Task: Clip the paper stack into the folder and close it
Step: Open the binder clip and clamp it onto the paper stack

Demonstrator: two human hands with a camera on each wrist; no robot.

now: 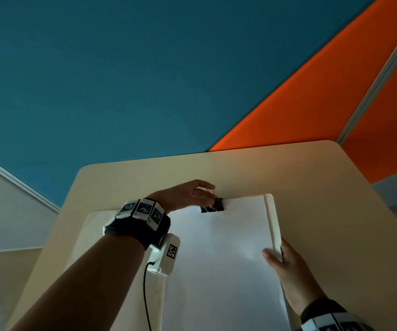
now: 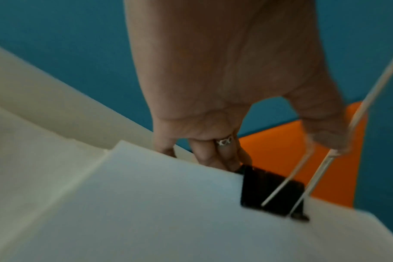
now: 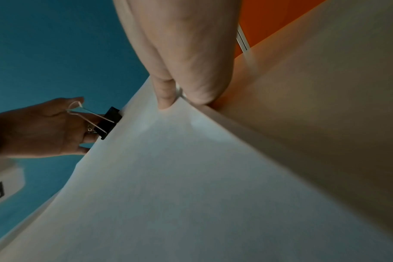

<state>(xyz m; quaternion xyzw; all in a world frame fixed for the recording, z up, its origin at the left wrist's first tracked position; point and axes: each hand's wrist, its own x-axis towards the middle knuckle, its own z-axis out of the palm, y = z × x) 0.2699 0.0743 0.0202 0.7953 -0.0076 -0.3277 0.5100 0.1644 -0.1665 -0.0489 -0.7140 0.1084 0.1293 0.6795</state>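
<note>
Here, table: a pale beige table with rounded corners [image 1: 336, 187] holds all the things.
Folder: a cream, flat card folder [image 1: 92, 225] lies open on the table, and its left flap shows beside the paper.
Paper: a thick white stack of paper sheets [image 1: 216, 271] lies on the folder. Its right side is lifted up a bit.
Clip: a black metal binder clip with thin silver wire handles [image 1: 213, 206] bites the far edge of the paper stack, near the middle.
Left hand: the left hand [image 1: 187, 194] reaches to the far edge. Its thumb and fingers [image 2: 213, 156] pinch the wire handles of the clip together. A silver ring [image 2: 223, 141] sits on one finger.
Right hand: the right hand [image 1: 290, 275] holds the right edge of the paper stack. The thumb lies on top and the fingers curl under it.
Wrist bands: black bands with white square-pattern tags [image 1: 142, 211] wrap both wrists.
Behind: a blue wall [image 1: 121, 80] and an orange panel [image 1: 312, 103] stand past the table.
</note>
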